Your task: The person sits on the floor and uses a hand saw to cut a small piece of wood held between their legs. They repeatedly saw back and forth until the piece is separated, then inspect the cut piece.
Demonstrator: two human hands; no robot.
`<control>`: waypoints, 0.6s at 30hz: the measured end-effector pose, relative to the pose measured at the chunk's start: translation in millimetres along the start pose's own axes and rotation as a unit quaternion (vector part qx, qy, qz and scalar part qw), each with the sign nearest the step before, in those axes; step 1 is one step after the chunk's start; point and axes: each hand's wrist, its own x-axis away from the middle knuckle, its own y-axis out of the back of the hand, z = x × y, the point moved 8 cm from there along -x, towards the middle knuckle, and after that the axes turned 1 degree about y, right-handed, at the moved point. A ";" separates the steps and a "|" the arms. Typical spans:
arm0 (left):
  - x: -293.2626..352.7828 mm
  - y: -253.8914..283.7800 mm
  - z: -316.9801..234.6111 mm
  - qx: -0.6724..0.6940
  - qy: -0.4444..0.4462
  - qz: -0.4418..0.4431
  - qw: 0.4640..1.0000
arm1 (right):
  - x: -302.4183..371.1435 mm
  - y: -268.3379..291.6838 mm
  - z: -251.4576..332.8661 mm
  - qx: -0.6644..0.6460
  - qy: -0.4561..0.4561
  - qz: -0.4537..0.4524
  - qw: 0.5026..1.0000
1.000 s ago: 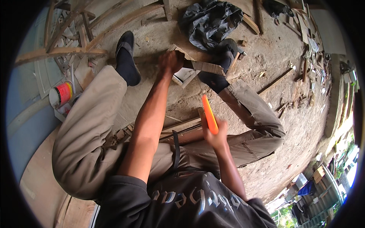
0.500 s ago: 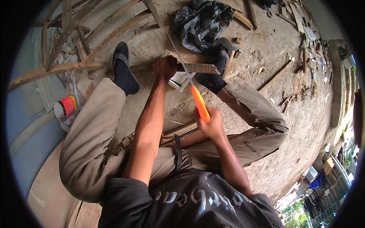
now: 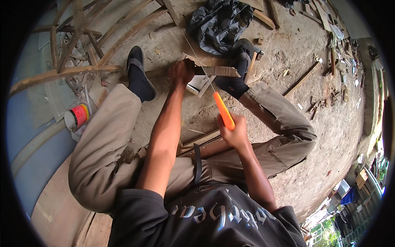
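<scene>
My right hand [image 3: 233, 131] is wrapped around the orange handle of a handsaw [image 3: 223, 110]. Its thin blade runs up and away to the left, crossing a wooden piece [image 3: 222, 71] just right of my left hand. My left hand [image 3: 182, 73] is closed on that wood, which lies crosswise between my feet. Beneath the wood sits a pale, box-like support [image 3: 197, 84], partly hidden. How deep the blade sits in the wood cannot be made out.
A curved wooden frame [image 3: 103, 68] stands at the far left, near a red and yellow can [image 3: 76, 116]. A black plastic bag [image 3: 220, 29] lies ahead. A hammer [image 3: 254, 61] rests beside my right foot. Wood scraps [image 3: 317, 105] litter the floor at right.
My right hand has drawn the saw slightly back toward me and to the right. My left hand keeps its hold on the wood. The whole view has shifted a little.
</scene>
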 end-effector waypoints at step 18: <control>3.7 25.7 -7.8 0.185 -0.070 -0.024 0.980 | 47.9 70.2 14.4 0.047 0.082 -0.109 0.990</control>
